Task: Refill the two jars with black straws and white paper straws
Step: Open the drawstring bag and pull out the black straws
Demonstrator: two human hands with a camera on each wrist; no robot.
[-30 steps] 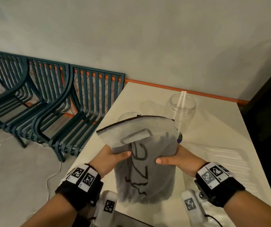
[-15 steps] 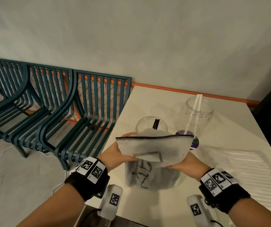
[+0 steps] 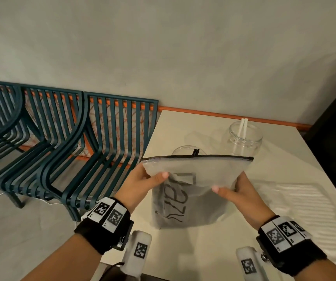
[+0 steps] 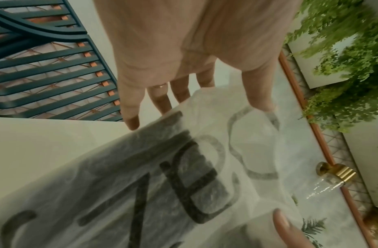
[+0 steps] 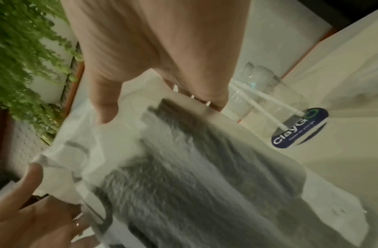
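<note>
Frosted zip pouch standing on the pale table, dark mass of black straws showing dimly through its translucent, crinkly film. Gripped at both upper sides: left hand pinching the left edge with thumb on the front face, right hand doing the same on the right. Black zip strip along the top apparently closed, slider at the right end.

Just behind the pouch, a clear jar with a black straw tip poking up; further right, a second clear jar holding two white paper straws, standing on a round blue-and-white sticker. Both jars nearly empty, so refilling barely begun by the look of it.

Risks, as judgement: slick, floppy film likely to slip or buckle if tugged apart unevenly; pouch tipping and spilling loose straws across the table once opened; an elbow or the pouch nudging the light, tall jars over.

Left of the table, dark green slatted metal chairs.
</note>
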